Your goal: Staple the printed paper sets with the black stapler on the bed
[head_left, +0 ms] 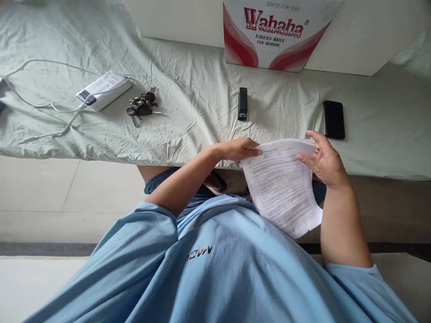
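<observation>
Printed paper sheets (283, 188) hang from the table's near edge down toward my lap, their lower end curling. My left hand (237, 150) pinches the top left corner, thumb on the printed face and fingers behind. At the top right corner is my right hand (323, 159), its thumb over the front of the sheets and its index finger raised beyond the edge. How many sheets there are I cannot tell. Beyond the papers a black stapler (242, 104) lies on the cloth, touched by neither hand. To the right rests a black phone (334, 120), apart from my right hand.
A pale green cloth (195, 89) with wrinkles covers the table. A bunch of keys (143, 105) lies at left, beside a white box (105, 89) with a white cable (50, 105). At the back stands a Wahaha water carton (276, 36).
</observation>
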The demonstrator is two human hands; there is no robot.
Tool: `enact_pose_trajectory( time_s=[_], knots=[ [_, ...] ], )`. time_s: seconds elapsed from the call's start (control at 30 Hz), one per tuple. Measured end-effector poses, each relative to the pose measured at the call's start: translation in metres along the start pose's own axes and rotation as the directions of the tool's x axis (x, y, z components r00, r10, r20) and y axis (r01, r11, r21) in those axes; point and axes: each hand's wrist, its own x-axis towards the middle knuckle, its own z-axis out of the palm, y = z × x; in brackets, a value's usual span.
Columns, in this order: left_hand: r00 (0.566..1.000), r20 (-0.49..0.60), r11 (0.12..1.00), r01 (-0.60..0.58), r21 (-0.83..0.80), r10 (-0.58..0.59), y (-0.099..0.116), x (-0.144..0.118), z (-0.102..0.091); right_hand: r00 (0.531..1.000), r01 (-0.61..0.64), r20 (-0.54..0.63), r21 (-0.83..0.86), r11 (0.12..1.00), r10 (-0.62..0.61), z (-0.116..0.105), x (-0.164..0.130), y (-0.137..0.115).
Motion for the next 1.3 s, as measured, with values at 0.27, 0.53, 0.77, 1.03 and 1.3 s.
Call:
enact_pose_trajectory(
  time_s=[0.27,0.53,0.77,1.03,1.3],
  knots=[
    [0.939,-0.344,0.926,-0.112,-0.36,-0.02,-0.011,-0.009,0.019,0.968,0.096,-0.239,0.044,0.994,-0.083,0.022,0.021,0.006],
    [0.922,-0.377,0.869,-0.118,-0.48,-0.083,-0.017,-0.018,0.064,0.93,0.095,-0.367,0.147,0.985,-0.035,0.034,0.017,0.005],
    [0.918,-0.396,0.909,-0.139,-0.392,-0.03,-0.006,-0.019,0.059,0.889,0.085,-0.458,0.142,0.986,-0.01,0.035,0.033,-0.004],
    [0.854,-0.52,0.913,-0.193,-0.359,-0.023,-0.002,-0.009,0.052,0.936,0.029,-0.34,-0.193,0.981,-0.094,0.026,0.043,-0.005],
    [0.749,-0.662,0.904,-0.278,-0.326,-0.008,-0.003,0.003,0.054,0.953,0.114,-0.244,-0.257,0.96,-0.179,0.019,0.048,-0.005]
  ],
)
